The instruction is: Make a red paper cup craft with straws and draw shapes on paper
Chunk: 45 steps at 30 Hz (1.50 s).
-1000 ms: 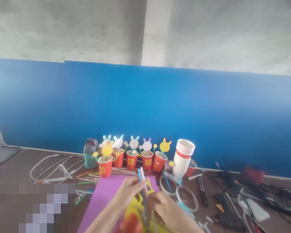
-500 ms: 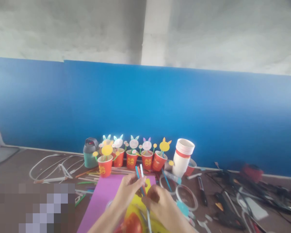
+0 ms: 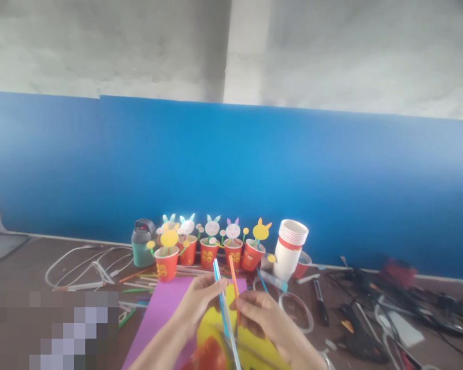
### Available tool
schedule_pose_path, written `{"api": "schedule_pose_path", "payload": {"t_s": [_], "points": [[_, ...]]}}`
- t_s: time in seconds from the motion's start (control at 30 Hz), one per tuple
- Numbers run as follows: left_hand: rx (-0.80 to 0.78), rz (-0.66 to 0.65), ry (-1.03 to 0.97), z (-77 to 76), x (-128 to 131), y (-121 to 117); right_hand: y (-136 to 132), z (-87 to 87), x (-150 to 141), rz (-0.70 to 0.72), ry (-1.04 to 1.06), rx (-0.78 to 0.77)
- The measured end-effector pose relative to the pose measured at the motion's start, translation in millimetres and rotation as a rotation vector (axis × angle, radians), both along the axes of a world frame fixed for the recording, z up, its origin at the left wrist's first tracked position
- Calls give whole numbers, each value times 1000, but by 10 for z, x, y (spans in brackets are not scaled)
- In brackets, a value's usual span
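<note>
Between the thumb and fingers of my left hand [image 3: 204, 295] are pinched thin straws [image 3: 226, 316], blue and whitish, slanting down toward me. My right hand [image 3: 260, 311] grips an orange straw [image 3: 233, 277], which stands apart from the others. Below both hands lie a yellow sheet [image 3: 258, 344] and a purple sheet [image 3: 165, 308]. A red object [image 3: 210, 354], blurred, sits on the yellow sheet near the bottom edge. Behind the hands stand several red paper cups [image 3: 209, 254] with paper animal faces on top.
A stack of white paper cups [image 3: 289, 252] stands right of the red ones, a green bottle [image 3: 142, 246] left. Loose straws [image 3: 142, 282] and a white cable [image 3: 81, 267] lie leftward. Tape rings [image 3: 299, 311], a black marker [image 3: 321, 303] and a glue gun [image 3: 357, 334] lie rightward.
The orange straw has come away from the bundle and moved to the right in my right hand. The blue and whitish straws stay in my left hand.
</note>
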<state>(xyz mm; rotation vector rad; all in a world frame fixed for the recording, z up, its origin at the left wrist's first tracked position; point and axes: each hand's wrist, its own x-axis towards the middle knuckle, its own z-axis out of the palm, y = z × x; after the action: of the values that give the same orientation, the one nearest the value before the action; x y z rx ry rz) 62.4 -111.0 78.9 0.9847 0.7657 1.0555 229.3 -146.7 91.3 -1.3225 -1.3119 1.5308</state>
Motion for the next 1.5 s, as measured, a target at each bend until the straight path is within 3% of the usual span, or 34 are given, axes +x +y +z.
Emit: {"api": "schedule_pose_path", "payload": {"t_s": [0.13, 0.33, 0.53, 0.73, 1.17, 1.5], "points": [[52, -20, 68, 21, 6, -16, 5, -24, -26, 22, -141, 76], [88, -18, 163, 0, 20, -21, -42, 22, -91, 59, -161, 98], [97, -49, 160, -28, 9, 5, -50, 74, -90, 71, -225, 125], [106, 0, 147, -33, -4, 12, -82, 130, -71, 50, -265, 100], [111, 5, 189, 0, -6, -6, -73, 117, -52, 81, -332, 131], [92, 9, 202, -6, -25, -23, -36, -73, 58, 70, -312, 127]]}}
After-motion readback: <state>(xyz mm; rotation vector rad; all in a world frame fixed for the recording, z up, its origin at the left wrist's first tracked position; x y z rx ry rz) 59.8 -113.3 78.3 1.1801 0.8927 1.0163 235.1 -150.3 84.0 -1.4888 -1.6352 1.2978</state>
